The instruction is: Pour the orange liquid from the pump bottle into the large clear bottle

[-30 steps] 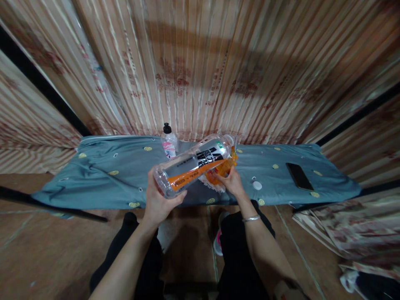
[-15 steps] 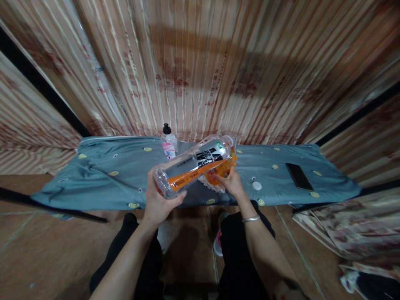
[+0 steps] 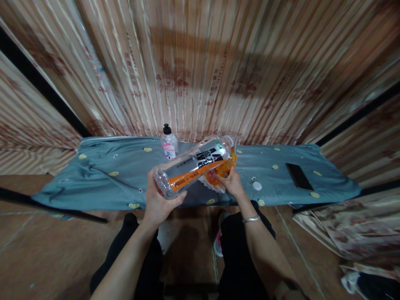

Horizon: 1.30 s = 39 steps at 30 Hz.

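Observation:
My left hand [image 3: 159,204] is wrapped round the base of a large clear plastic bottle [image 3: 193,164] with an orange, silver and black label. The bottle lies tilted in the air, its uncapped neck up and to the right. My right hand [image 3: 231,181] grips an orange, partly see-through object [image 3: 223,170] close to the bottle's neck; its kind is unclear, since the bottle covers part of it. Under them lies a whitish frilly piece [image 3: 212,184], mostly hidden. Behind the large bottle stands a small clear bottle [image 3: 169,146] with a black cap and pink label.
A blue-grey cloth with yellow prints [image 3: 103,179] covers the narrow table. On its right side lie a white round cap [image 3: 256,186] and a black phone [image 3: 299,176]. Striped curtains [image 3: 196,83] hang close behind, and dark poles [image 3: 46,83] slant along both sides.

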Motion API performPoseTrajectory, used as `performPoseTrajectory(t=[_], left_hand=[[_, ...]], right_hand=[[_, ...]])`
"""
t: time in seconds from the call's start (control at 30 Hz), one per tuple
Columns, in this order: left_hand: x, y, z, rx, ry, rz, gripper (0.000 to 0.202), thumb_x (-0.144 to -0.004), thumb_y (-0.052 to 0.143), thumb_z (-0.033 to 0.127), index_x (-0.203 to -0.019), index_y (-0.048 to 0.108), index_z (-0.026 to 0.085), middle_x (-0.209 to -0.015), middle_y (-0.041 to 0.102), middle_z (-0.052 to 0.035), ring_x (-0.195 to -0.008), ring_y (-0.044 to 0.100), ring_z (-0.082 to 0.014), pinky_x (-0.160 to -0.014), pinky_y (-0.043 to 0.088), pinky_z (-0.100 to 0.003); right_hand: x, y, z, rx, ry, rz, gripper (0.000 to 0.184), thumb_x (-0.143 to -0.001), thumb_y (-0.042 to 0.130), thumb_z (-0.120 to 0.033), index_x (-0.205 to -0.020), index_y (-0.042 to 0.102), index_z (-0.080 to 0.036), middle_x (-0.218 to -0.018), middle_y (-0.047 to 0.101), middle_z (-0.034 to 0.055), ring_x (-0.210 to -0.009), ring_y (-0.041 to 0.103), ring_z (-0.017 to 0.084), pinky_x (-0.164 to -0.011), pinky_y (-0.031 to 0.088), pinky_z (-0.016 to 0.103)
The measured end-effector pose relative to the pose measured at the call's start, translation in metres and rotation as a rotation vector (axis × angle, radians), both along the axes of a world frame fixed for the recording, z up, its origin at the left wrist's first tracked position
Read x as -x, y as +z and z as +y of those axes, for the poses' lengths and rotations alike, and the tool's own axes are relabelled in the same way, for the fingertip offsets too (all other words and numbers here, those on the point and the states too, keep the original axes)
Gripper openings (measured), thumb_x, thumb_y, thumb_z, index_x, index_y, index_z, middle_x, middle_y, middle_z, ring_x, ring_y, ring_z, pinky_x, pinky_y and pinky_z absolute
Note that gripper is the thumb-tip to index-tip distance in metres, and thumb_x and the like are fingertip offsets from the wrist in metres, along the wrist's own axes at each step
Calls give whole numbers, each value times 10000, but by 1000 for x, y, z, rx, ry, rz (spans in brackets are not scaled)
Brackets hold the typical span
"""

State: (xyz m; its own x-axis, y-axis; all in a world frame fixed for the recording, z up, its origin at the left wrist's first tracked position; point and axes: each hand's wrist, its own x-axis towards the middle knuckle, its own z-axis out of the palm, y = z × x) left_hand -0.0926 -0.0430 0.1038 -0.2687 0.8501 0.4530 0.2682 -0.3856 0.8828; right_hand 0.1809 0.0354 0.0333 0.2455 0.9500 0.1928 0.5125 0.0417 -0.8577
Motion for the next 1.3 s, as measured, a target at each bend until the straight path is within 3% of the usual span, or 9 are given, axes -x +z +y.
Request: performPoseTrajectory(t=[0.3,0.57,1.3], left_hand=[[0,1,-1,-6,-2,12,820,-573,896,453,-1268,535,206,-1191,682,-119,-1062,719,-309,-903,634,-465],[0,0,0,-26,-2,8,792,-584,893,447,-1256,548,209,-1144,693,-85,-1030,722,-276,-920,628,-437],[0,2,0,-22,3,29,786,-588,882,449,-1255,549,201,-1181,683,-115,-1072,715,-303,-932,625,-467]], right_hand=[[-1,-3,1,4,11,-23,847,-601,780,-783,-1181,593,-194,-1145,792,179,-1086,746,384,-925,589,489],[-1,-1,1,-8,6,-10,771,-605,807,-726,-1141,599,-212,-1149,795,163,-1082,752,374,-939,589,490],[-3,-8,2,-3,-4,-34,776,-624,836,-685,-1193,600,-212,-1139,796,154,-1082,754,368,-908,607,479]])
